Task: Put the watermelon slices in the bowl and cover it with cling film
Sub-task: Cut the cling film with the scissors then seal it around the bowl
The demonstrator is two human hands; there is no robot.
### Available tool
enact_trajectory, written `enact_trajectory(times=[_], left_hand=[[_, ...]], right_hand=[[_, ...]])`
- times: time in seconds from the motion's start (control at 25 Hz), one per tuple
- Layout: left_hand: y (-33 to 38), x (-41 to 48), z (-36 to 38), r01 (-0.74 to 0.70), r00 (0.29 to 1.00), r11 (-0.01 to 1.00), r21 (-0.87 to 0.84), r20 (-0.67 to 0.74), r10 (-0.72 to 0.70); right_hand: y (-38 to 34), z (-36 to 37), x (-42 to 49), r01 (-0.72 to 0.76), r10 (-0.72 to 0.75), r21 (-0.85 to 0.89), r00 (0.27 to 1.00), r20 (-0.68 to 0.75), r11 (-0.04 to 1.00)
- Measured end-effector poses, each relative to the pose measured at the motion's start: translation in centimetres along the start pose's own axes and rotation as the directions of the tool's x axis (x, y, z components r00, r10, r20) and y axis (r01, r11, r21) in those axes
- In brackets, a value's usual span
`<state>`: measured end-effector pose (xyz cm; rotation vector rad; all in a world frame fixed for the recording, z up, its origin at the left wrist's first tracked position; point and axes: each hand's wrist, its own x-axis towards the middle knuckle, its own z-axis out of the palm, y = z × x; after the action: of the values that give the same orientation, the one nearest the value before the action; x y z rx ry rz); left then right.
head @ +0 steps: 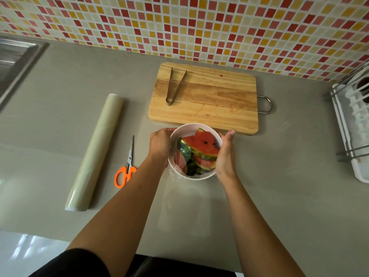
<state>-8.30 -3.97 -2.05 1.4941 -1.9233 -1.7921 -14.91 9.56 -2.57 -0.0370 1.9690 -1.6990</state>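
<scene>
Cling film [185, 206]: loose sheet at lower centre, running up over the bowl.
Left hand [160, 144]: curled round the bowl's left side.
Right hand [225, 154]: cups the right side.
Bowl [199, 177]: frame centre, on the counter.
Watermelon slices [201, 144]: inside the bowl.
Cutting board [209, 100]: just above the bowl, tongs [174, 86] on it.

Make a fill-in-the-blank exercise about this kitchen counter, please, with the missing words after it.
1. The metal tongs lie on the wooden ____.
2. The scissors have ____ handles.
3. The left hand and the right hand hold the white ____ of watermelon slices.
4. The roll of cling film lies to the ____ of the scissors.
Missing words: cutting board; orange; bowl; left.
</scene>
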Motion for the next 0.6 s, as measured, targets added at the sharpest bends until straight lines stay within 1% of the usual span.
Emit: enact_trajectory(times=[0.08, 0.12, 0.16, 0.28, 0.32, 0.36, 0.4, 0.44, 0.52, 0.56, 0.6], left_hand=[[-0.1, -0.1, -0.1, 0.065, 0.998, 0.985, -0.157, 0.033, -0.061], [-0.1, -0.1, -0.3, 0.144, 0.989, 0.946, -0.291, 0.079, -0.127], [-0.3, 0.1, -0.6, 0.165, 0.984, 0.93, -0.329, 0.115, -0.134], [-1.2, 0.2, -1.3, 0.074, 0.985, 0.944, -0.322, 0.172, -0.019], [-1.4, 0.3, -1.5, 0.062, 0.985, 0.952, -0.301, 0.172, -0.01], [-1.4, 0.4, -1.5, 0.052, 0.989, 0.969, -0.24, 0.149, -0.016], [-1.3, 0.5, -1.5, 0.043, 0.995, 0.989, -0.143, 0.1, -0.029], [-1.2, 0.5, -1.4, 0.02, 1.0, 1.0, -0.022, 0.024, -0.02], [-1.0, 0.7, -1.6, -0.046, 0.988, 0.987, 0.157, -0.139, 0.068], [-1.0, 0.7, -2.1, -0.06, 0.974, 0.977, 0.204, -0.201, 0.101], [-1.2, 0.9, -2.6, -0.052, 0.963, 0.977, 0.208, -0.249, 0.104]], right_hand=[[-0.1, -0.1, 0.0, -0.026, 0.026, -0.045, 1.0, 0.005, 0.999], [-0.2, -0.2, 0.0, -0.044, 0.044, -0.058, 0.999, 0.011, 0.997], [-0.2, -0.2, 0.0, -0.058, 0.059, -0.068, 0.998, 0.014, 0.996], [-0.3, -0.2, 0.0, -0.085, 0.086, -0.08, 0.996, 0.011, 0.993], [-0.4, -0.2, 0.0, -0.09, 0.091, -0.091, 0.996, 0.009, 0.992], [-0.4, -0.2, 0.0, -0.087, 0.088, -0.109, 0.996, 0.002, 0.99], [-0.3, -0.2, 0.1, -0.075, 0.074, -0.131, 0.997, -0.012, 0.989], [-0.3, -0.2, 0.1, -0.059, 0.055, -0.151, 0.998, -0.033, 0.987], [-0.3, -0.5, 0.4, -0.025, 0.004, -0.214, 0.995, -0.095, 0.977], [-0.3, -0.8, 0.8, -0.008, -0.023, -0.26, 0.993, -0.116, 0.966], [-0.2, -1.2, 1.3, 0.018, -0.05, -0.281, 0.993, -0.109, 0.96]])
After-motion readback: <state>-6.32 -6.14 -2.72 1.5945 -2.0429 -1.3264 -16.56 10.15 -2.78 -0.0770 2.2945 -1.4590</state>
